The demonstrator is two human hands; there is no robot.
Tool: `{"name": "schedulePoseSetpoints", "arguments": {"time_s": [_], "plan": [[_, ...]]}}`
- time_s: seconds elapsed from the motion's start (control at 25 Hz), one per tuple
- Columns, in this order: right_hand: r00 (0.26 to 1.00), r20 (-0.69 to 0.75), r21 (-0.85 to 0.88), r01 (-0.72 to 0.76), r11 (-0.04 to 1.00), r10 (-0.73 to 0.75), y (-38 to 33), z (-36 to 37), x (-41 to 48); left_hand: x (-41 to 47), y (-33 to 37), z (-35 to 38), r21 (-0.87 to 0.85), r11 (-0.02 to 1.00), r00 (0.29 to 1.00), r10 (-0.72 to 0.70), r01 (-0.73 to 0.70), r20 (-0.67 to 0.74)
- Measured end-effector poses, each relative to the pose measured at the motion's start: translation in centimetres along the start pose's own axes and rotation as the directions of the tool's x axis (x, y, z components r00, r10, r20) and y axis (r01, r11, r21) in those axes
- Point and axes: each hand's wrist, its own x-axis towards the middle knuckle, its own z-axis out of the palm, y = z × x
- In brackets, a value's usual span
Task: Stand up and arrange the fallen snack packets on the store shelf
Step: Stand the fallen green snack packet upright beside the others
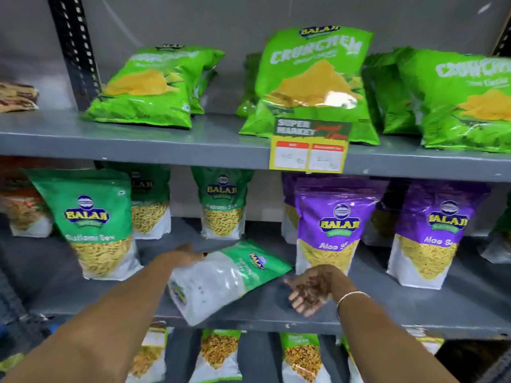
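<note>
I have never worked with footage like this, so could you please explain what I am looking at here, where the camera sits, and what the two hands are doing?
There is no machine here: a person wears one camera on the head, looking forward and down at a store shelf, so both arms reach in from the bottom of the picture.

On the middle shelf a green and white sev packet lies tipped over near the front edge. The left hand is at its far side, seemingly touching it; how firmly it grips is hard to tell. The right hand, wearing a bangle, hovers open beside the packet, holding nothing.

Around it, a green packet and purple Aloo Sev packets stand upright. On the shelf above are green Crunchem bags and a yellow price tag.
</note>
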Motion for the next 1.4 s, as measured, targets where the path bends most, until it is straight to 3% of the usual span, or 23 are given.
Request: {"name": "schedulePoseSetpoints", "arguments": {"time_s": [0.08,0.16,0.32,0.4,0.52,0.64,0.8,0.96,1.08,1.2,1.28,1.32,1.4], "plan": [[0.972,-0.204,0.326,0.176,0.929,-0.113,-1.3,4.6,1.7,-0.5,-2.9,-1.4,-0.128,0.975,0.976,-0.194,0.181,-0.101],[0.912,-0.388,0.514,0.336,0.789,-0.136,-2.2,7.7,3.1,-0.6,-4.4,-1.6,-0.236,0.928,0.955,-0.297,0.289,0.003],[0.850,-0.509,0.688,0.496,0.530,-0.135,-4.2,10.5,3.0,-1.2,-5.1,-2.1,-0.322,0.909,0.964,-0.242,0.264,0.108],[0.824,-0.548,0.681,0.538,0.496,-0.142,-4.7,10.8,2.0,-1.5,-5.2,-2.5,-0.340,0.906,0.963,-0.205,0.254,0.172],[0.769,-0.608,0.593,0.605,0.531,-0.197,-5.9,10.9,0.0,-2.6,-5.1,-3.2,-0.353,0.909,0.961,-0.142,0.222,0.237],[0.699,-0.654,0.498,0.686,0.530,-0.290,-8.3,10.5,-2.3,-3.3,-5.0,-3.6,-0.332,0.929,0.973,-0.093,0.161,0.211],[0.563,-0.706,0.283,0.780,0.559,-0.428,-12.1,10.3,-4.1,-2.8,-5.2,-2.9,-0.345,0.939,0.996,-0.040,0.012,-0.074],[0.466,-0.706,0.178,0.846,0.503,-0.533,-14.5,10.3,-3.4,-1.0,-5.6,-1.0,-0.345,0.936,0.931,-0.062,-0.071,-0.359],[0.423,-0.699,0.175,0.883,0.435,-0.577,-15.0,9.8,-2.2,0.1,-5.6,-0.3,-0.353,0.933,0.889,-0.095,-0.078,-0.448],[0.414,-0.682,0.193,0.897,0.397,-0.603,-14.4,9.6,-2.0,0.2,-5.3,-0.1,-0.345,0.937,0.887,-0.117,-0.050,-0.446],[0.457,-0.639,0.188,0.873,0.451,-0.619,-13.2,9.6,-2.0,-0.2,-5.2,0.0,-0.330,0.943,0.892,-0.120,-0.035,-0.437],[0.513,-0.584,0.176,0.837,0.519,-0.629,-12.3,9.4,-1.5,-0.4,-5.2,0.0,-0.346,0.937,0.900,-0.119,-0.037,-0.419],[0.690,-0.466,0.049,0.645,0.763,-0.554,-10.4,9.7,-0.5,-0.6,-5.1,-0.1,-0.377,0.925,0.935,-0.095,-0.044,-0.343]]}}
